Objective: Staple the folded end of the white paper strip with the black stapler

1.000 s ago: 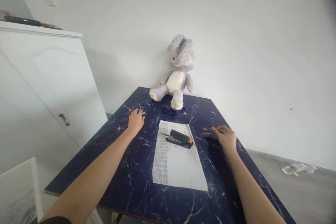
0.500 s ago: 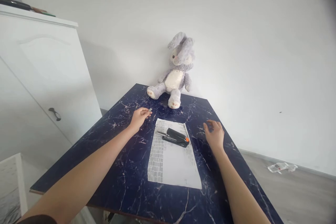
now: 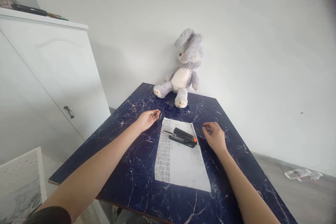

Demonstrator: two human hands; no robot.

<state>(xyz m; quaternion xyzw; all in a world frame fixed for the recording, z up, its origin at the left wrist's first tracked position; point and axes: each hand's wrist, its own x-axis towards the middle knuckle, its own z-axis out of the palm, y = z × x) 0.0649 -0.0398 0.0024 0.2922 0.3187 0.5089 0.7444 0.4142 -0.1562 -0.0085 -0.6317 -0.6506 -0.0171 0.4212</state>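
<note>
My left hand rests on the dark blue marbled table, left of a white paper sheet. Its fingers are pinched together on a small grey piece at the fingertips. A black stapler with an orange end lies across the top of the sheet. My right hand sits just right of the stapler. Its fingers are curled onto the table top, and what they hold, if anything, is hidden.
A grey and white plush rabbit sits at the table's far edge against the white wall. A tall white cabinet stands to the left. A white framed panel leans at lower left. Crumpled clear plastic lies on the floor at right.
My left hand lifted off the table, turned palm up and moved toward the sheet with the small piece pinched. My right hand slid left toward the stapler and curled its fingers.
</note>
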